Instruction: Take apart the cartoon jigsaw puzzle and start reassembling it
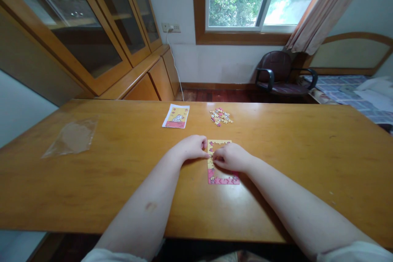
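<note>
A jigsaw puzzle border, yellow toward the far end and pink at the near end, lies flat on the table with bare wood inside it. Beside its left edge rests my left hand, thumb stretched out to touch the border and apart from the curled fingers. My right hand reaches across the right side, covering part of it. Its fingertips are pinched together at the inner left edge; whatever is between them is hidden. Beyond the border sits a pile of loose puzzle pieces.
A picture sheet with a white animal on yellow and pink lies left of the pile. Farther left is a clear plastic bag on the wooden table. A glass-door cabinet and an armchair stand past the table.
</note>
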A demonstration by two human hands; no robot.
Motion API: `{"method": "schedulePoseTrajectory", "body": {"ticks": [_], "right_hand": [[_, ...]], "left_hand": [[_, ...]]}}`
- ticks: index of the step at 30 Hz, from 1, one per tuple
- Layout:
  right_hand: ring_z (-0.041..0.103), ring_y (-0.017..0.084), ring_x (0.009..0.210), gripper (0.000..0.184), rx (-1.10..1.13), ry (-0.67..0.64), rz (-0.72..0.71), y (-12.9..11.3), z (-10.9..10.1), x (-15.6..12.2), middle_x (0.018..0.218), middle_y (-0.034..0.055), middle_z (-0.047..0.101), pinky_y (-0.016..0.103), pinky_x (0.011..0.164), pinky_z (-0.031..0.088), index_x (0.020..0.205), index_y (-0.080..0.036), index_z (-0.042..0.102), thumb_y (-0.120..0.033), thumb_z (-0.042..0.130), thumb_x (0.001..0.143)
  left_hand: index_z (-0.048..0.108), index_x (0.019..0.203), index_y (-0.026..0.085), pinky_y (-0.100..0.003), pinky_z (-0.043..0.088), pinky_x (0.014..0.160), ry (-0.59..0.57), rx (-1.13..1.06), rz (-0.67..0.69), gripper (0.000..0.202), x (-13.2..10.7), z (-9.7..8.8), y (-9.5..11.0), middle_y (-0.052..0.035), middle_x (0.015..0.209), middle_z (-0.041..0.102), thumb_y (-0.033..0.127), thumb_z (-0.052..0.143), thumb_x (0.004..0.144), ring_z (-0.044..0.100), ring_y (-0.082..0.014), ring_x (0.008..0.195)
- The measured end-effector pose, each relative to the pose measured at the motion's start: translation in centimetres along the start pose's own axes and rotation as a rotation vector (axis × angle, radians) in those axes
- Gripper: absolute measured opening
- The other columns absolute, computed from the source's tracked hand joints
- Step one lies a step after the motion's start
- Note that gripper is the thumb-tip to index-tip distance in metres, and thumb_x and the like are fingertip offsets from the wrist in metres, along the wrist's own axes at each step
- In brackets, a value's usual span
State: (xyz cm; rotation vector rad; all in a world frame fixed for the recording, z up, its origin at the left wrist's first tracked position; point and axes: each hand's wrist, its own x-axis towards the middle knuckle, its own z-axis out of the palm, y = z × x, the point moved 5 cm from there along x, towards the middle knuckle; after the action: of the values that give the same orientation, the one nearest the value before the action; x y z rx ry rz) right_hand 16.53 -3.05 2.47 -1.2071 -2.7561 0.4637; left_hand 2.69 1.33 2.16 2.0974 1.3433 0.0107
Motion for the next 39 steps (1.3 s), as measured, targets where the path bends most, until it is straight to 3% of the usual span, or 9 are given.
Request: {"method": "schedulePoseTrajectory", "body": {"ticks": [13,26,39], "right_hand": [[0.061,0.015,0.066,0.020,-0.017,0.019,-0.037,-0.10,-0.26,-0.20,0.075,0.0041,0.072,0.025,0.063,0.038,0.087,-0.022,0.072,-0.029,0.054,0.083],[0.061,0.014,0.066,0.019,0.059,0.023,-0.141,-0.40,-0.15,-0.38,0.076,0.0029,0.072,0.023,0.064,0.039,0.084,-0.022,0.073,-0.027,0.054,0.082],[0.060,0.014,0.066,0.022,0.051,0.016,-0.119,-0.36,-0.40,-0.29,0.076,0.0037,0.071,0.023,0.064,0.038,0.086,-0.021,0.072,-0.029,0.052,0.085]], "left_hand": [[0.055,0.073,0.022,-0.024,0.031,0.050,-0.061,0.043,0.033,0.028,-0.09,0.56,0.42,0.0040,0.069,0.059,0.037,0.072,0.056,0.049,-0.0124,0.057],[0.052,0.068,0.021,-0.024,0.031,0.050,-0.032,-0.005,0.006,0.019,-0.27,0.04,0.31,0.0043,0.066,0.058,0.032,0.067,0.061,0.049,-0.0121,0.057],[0.055,0.067,0.020,-0.024,0.031,0.051,0.036,0.049,0.005,0.017,0.06,-0.12,0.23,0.0024,0.065,0.059,0.034,0.065,0.067,0.050,-0.0131,0.058]]}}
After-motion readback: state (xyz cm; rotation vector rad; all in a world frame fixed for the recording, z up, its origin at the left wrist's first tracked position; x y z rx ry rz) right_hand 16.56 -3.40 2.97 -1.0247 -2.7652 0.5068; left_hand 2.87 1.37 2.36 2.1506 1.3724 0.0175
